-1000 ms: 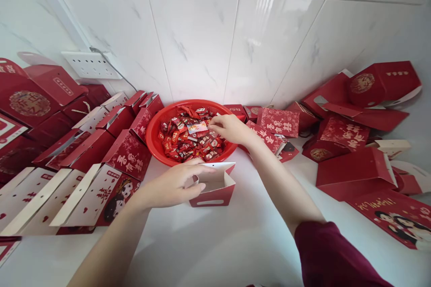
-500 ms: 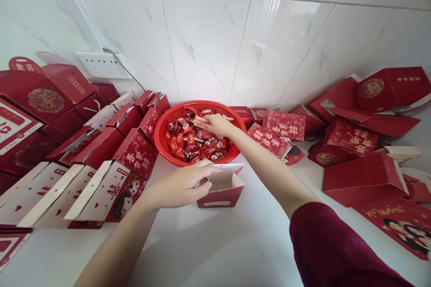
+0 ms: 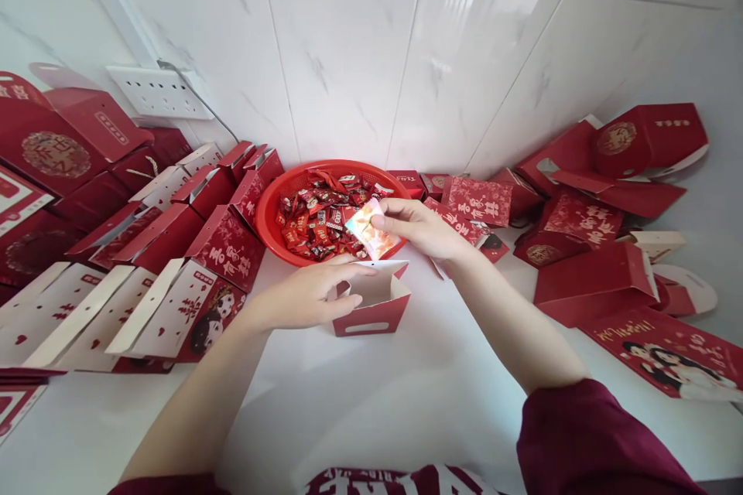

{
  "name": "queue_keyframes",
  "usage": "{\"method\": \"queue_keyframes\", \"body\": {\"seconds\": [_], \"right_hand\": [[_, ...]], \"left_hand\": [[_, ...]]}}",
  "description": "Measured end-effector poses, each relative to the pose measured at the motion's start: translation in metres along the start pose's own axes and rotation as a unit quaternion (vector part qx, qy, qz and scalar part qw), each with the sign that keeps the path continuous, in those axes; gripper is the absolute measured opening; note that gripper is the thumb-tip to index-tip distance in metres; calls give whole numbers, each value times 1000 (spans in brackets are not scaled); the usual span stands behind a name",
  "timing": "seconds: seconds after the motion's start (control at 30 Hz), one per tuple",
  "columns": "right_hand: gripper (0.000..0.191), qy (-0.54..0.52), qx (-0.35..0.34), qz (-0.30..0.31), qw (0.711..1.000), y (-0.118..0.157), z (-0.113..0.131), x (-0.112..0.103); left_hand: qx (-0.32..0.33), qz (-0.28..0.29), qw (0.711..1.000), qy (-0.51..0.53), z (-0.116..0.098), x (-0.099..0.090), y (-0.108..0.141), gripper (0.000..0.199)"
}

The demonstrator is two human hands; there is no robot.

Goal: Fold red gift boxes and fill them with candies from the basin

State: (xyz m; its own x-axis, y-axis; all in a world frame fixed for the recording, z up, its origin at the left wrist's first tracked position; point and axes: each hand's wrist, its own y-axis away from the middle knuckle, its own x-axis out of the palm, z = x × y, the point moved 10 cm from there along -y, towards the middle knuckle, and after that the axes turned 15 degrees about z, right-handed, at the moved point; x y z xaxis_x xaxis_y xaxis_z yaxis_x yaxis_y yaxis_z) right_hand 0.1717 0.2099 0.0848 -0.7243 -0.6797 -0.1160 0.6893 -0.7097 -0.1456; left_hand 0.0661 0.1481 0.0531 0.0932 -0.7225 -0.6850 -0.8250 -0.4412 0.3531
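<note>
Pinches pale iridescent sachet point(image 3: 365, 229) betw. thumb & fingers of R grip point(image 3: 422, 230), clamped & tilted, over near R rim of red plastic basket point(image 3: 268, 226), just above & behind open red gift box point(image 3: 377, 319). Rests L grip point(image 3: 310, 295) at L end of box, thumb & index apart across mouth; can't tell amt. of pressure on box wall.

Has box upright on white bench point(image 3: 360, 410), mouth up, pale inside, w/ white handle slot on near face. Has basket right behind, holding heap of sweets point(image 3: 313, 220), mostly red wrappers, some dk.

On L, has rows of gift boxes: white-fronted boxes point(image 3: 166, 313) w/ red hearts & characters nearest, then plain red & floral red boxes point(image 3: 229, 251). Farther L, has bigger red boxes w/ round emblem, near wall. Just R of basket, has floral boxes w/ white characters point(image 3: 479, 201). Farther R, has loose pile of red boxes point(image 3: 597, 278), some on their sides, incl. couple-print box point(image 3: 673, 360) at near R.

Faces marbled tile wall point(image 3: 342, 54) w/ socket strip point(image 3: 159, 93) & thin cable at upper L. Wears maroon sleeves point(image 3: 580, 433).
</note>
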Motion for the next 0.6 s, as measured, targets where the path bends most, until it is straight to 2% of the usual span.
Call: {"method": "queue_keyframes", "body": {"seconds": [0.1,0.23,0.33,0.47,0.6], "right_hand": [[19,165,-3,21,986,17,34,18],[16,346,47,76,934,28,48,43],[19,435,77,139,886,28,40,59],[22,471,138,227,841,19,21,74],[24,445,229,399,768,9,-11,93]], "left_hand": [[-5,-11,1000,-5,4,0,0,45],[11,-21,1000,-5,3,-1,-2,40],[43,-24,999,2,-4,-2,-4,40],[55,-24,998,-4,-7,-2,-5,39],[34,-33,999,-4,-2,0,-7,33]]}}
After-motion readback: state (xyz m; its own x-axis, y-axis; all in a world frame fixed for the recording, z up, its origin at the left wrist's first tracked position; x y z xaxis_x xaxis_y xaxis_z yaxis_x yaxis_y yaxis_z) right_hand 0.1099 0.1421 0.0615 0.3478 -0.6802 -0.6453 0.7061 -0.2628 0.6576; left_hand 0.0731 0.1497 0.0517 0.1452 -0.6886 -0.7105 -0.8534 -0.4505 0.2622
